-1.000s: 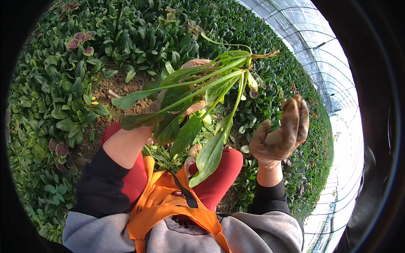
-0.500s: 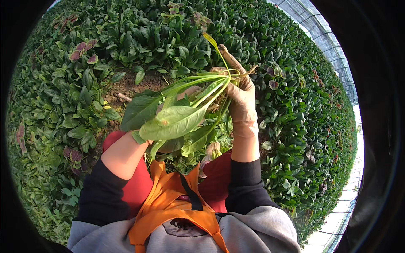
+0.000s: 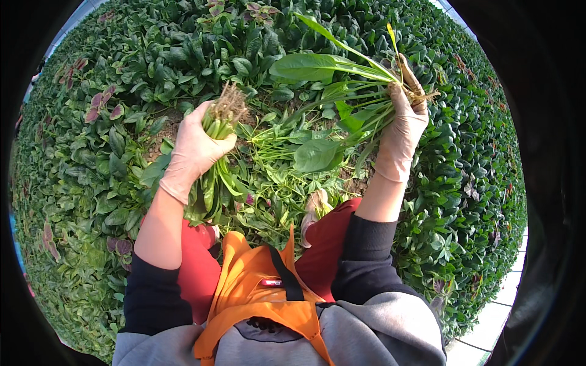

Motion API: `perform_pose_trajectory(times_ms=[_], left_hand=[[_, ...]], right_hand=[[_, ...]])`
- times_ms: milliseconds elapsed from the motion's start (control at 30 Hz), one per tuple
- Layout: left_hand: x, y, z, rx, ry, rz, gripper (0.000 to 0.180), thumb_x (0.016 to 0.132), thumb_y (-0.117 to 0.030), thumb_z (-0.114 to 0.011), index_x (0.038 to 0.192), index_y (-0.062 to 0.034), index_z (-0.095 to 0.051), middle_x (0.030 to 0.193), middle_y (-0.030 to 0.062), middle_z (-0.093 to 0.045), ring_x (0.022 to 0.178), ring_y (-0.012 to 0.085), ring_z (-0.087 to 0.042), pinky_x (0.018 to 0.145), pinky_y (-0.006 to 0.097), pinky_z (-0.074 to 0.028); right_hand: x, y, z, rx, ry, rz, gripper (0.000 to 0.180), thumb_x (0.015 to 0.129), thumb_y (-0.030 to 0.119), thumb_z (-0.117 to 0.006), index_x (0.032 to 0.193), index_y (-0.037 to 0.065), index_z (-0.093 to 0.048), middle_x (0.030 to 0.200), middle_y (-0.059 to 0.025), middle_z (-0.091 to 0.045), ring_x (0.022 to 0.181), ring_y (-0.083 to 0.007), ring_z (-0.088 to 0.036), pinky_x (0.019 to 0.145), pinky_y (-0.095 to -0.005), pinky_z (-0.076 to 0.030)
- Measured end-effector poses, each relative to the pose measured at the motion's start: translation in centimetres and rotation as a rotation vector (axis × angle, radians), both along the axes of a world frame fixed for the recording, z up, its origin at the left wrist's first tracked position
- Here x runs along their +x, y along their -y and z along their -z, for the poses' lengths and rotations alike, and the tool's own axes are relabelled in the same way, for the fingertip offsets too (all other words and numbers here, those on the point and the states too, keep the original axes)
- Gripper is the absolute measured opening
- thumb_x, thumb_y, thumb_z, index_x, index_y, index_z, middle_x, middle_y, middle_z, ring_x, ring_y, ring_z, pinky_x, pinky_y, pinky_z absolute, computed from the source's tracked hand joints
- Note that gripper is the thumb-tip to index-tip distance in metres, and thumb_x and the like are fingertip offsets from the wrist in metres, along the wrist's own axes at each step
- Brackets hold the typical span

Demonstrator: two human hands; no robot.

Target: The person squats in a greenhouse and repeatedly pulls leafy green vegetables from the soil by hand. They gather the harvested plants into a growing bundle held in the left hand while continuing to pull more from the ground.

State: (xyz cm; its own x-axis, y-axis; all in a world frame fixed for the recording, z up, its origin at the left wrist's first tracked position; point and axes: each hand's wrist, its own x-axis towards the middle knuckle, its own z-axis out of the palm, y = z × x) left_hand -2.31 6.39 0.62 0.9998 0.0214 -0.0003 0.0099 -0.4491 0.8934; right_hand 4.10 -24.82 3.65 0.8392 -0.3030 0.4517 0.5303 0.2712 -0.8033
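Note:
My left hand [image 3: 194, 143], in a thin pale glove, is closed round a bunch of spinach [image 3: 221, 126]. Its tan roots point up and away from me, and the leaves hang below the fist. Out to the right, my gloved right hand [image 3: 403, 131] pinches a few spinach plants [image 3: 320, 155] near their roots. Their long stalks and broad green leaves fan out to the left, and one thin yellow leaf sticks up by the fingertips. The two hands are well apart.
Cut greens and pulled leaves [image 3: 268, 174] cover the ground between my knees and hands. Dense spinach rows [image 3: 452, 171] surround me, with some purple-leaved plants [image 3: 97, 104] among them. My shoe [image 3: 315, 204] stands beside the loose greens. Bare soil shows in small patches.
My hands have moved apart: the right went right with its spinach, the left came out from behind the leaves. The bunch in my left hand now shows.

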Motion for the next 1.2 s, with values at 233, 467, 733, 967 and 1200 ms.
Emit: perform_pose_trajectory(times_ms=[233,467,733,967,1200], left_hand=[[-1.0,1.9,1.0,-0.011,0.344,0.580,0.065,0.063,-0.005,-0.078,0.125,-0.0048,-0.061,0.149,0.0152,-0.042,0.126,0.0230,-0.054,0.104,0.033,-0.044],[-1.1,4.0,0.5,-0.307,0.019,0.627,0.067,0.066,-0.014,-0.083,0.126,0.0007,-0.057,0.131,0.0097,-0.055,0.121,0.0188,-0.051,0.108,0.034,-0.038],[-2.8,2.3,-1.0,-0.639,-0.188,0.463,0.055,0.070,-0.008,-0.074,0.121,0.0024,-0.055,0.094,0.0112,-0.070,0.089,0.0204,-0.067,0.085,0.034,-0.053],[-2.2,1.6,-1.6,-0.594,-0.160,0.416,0.057,0.069,-0.008,-0.079,0.120,0.0020,-0.056,0.094,0.0076,-0.070,0.087,0.0152,-0.066,0.084,0.031,-0.053],[-1.5,2.1,-1.0,-0.465,0.008,0.551,0.061,0.068,-0.009,-0.081,0.124,0.0019,-0.058,0.107,0.0031,-0.066,0.093,0.0095,-0.059,0.089,0.027,-0.048]], right_hand=[[-3.0,-4.2,0.4,-0.469,-0.094,-0.196,0.040,0.084,-0.010,-0.067,0.122,-0.004,-0.060,0.128,-0.0134,-0.063,0.113,-0.0164,-0.062,0.100,-0.0299,-0.049],[-3.9,-7.5,0.6,-0.185,-0.271,-0.646,0.054,0.081,-0.002,-0.072,0.133,0.001,-0.056,0.120,-0.0054,-0.066,0.101,-0.0110,-0.062,0.093,-0.0258,-0.050],[-2.8,-7.9,1.6,0.117,-0.205,-0.630,0.070,0.095,0.040,-0.058,0.144,-0.004,-0.036,0.140,-0.0192,-0.045,0.125,-0.0293,-0.049,0.107,-0.0449,-0.041],[-4.1,-7.5,0.4,-0.186,-0.430,-0.524,0.035,0.090,0.002,-0.065,0.124,0.001,-0.062,0.120,-0.0062,-0.067,0.110,-0.0133,-0.061,0.099,-0.0283,-0.047],[-4.4,-7.2,0.8,-0.398,-0.433,-0.551,0.037,0.082,0.006,-0.076,0.117,-0.001,-0.064,0.106,-0.0056,-0.069,0.096,-0.0122,-0.063,0.090,-0.0259,-0.050]])
